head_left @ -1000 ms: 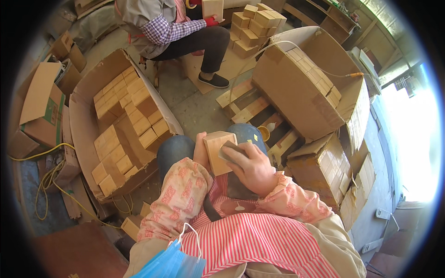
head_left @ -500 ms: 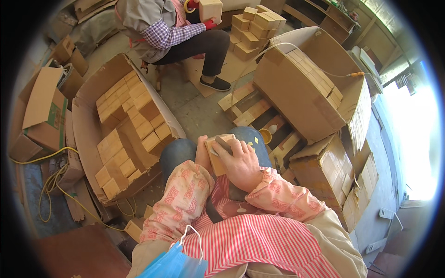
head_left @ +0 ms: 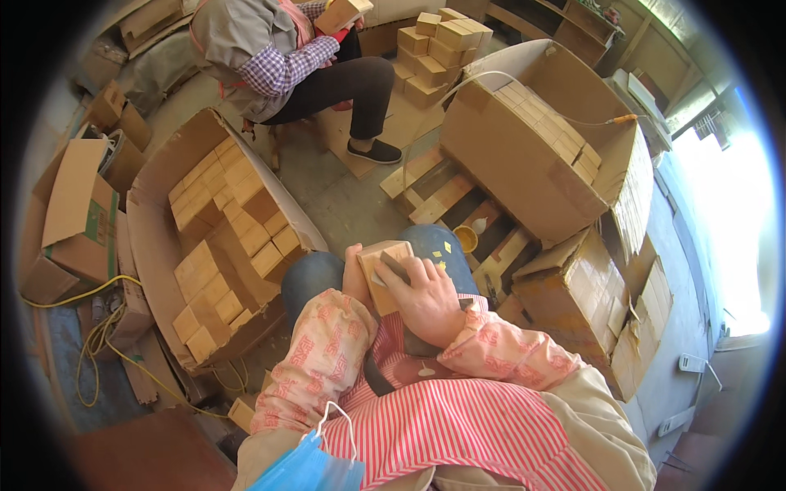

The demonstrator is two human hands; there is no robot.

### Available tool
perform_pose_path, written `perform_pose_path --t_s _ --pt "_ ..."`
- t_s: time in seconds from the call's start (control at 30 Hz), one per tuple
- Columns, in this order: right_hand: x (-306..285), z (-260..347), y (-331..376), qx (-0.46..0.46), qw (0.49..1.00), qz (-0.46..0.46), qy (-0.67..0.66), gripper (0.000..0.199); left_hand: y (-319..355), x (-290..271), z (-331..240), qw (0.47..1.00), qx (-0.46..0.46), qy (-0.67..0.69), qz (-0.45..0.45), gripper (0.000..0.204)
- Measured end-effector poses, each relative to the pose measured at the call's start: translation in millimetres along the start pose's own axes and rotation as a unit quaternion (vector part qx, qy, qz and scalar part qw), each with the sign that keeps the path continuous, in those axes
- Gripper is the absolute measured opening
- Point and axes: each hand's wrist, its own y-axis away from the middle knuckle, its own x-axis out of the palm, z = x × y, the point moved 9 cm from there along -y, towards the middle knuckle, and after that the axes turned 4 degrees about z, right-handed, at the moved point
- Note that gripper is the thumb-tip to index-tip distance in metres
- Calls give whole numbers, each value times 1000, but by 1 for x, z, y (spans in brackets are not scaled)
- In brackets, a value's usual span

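A pale wooden block (head_left: pixel 385 301) is held tilted above my knees, close to my apron. My left hand (head_left: pixel 354 277) grips it along its left side, with part of the fingers hidden behind the block. Pressed to the block's face is a dark grey folded piece of sandpaper (head_left: pixel 395 266), pinched under the thumb and fingers of my right hand (head_left: pixel 434 301). A little white edge shows beside the thumb.
Wooden blocks fill an open carton (head_left: pixel 176 335) at left and another large carton (head_left: pixel 524 168) on a pallet at right. A person (head_left: pixel 270 74) sits opposite holding a block, near a block stack (head_left: pixel 434 49). Yellow cable (head_left: pixel 102 327) lies left; a yellow cup (head_left: pixel 466 238) stands beyond my knee.
The block in my hands has tipped a little, and its far edge shows more. The person opposite has tilted their block. The whole view has shifted slightly.
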Motion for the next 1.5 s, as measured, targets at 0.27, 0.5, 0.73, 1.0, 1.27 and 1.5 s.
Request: perform_pose_path --t_s 0.27,0.5,0.73,1.0,1.27,1.5 --pt "2 5 -2 -16 1000 17 -17 55 -8 -7 3 999 12 27 41 72" --pt "6 4 -5 -24 999 31 -13 59 -11 -15 -2 999 27 4 27 74" --pt "-2 -2 0 2 1000 8 -24 59 -8 -10 1 999 42 24 12 70" --pt "-10 0 -10 -30 999 -32 -1 57 -14 -3 -2 996 20 44 70 71" --pt "2 1 -6 -22 1000 7 -7 62 -11 -9 4 999 12 30 34 74" --pt "0 -52 -2 143 810 157 -546 36 3 6 2 997 8 54 54 67"
